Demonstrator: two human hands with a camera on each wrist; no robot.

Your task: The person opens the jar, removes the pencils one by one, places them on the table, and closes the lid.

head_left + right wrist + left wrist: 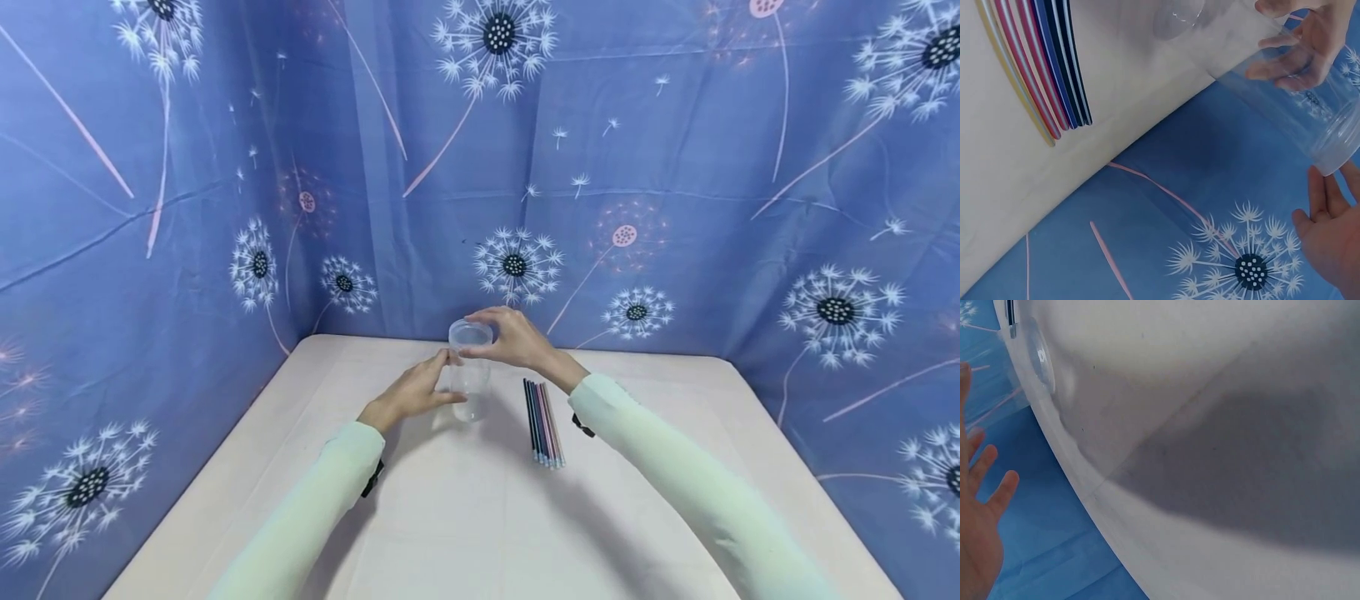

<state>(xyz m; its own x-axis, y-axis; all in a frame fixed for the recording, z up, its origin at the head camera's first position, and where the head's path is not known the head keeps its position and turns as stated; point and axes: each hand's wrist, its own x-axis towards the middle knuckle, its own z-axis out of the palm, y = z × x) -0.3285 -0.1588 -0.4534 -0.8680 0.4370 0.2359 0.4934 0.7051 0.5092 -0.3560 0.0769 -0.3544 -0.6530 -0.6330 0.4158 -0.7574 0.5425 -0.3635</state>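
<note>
A tall clear plastic jar [474, 382] with a translucent lid [470, 335] stands upright near the back of the table. My left hand [411, 392] holds the jar from its left side, thumb and fingers around the body. Through the clear wall, those fingers also show in the right wrist view. From above, my right hand [517, 340] grips the lid's rim between thumb and fingers. The left wrist view catches only part of the left hand [982, 512] and the jar's base [1041, 356].
Several slim pencils [543, 423] in dark, pink and pale colours lie side by side right of the jar. A pale cloth covers the table [450, 525]. Blue dandelion-print curtains [420, 208] hang directly behind the table and along its sides.
</note>
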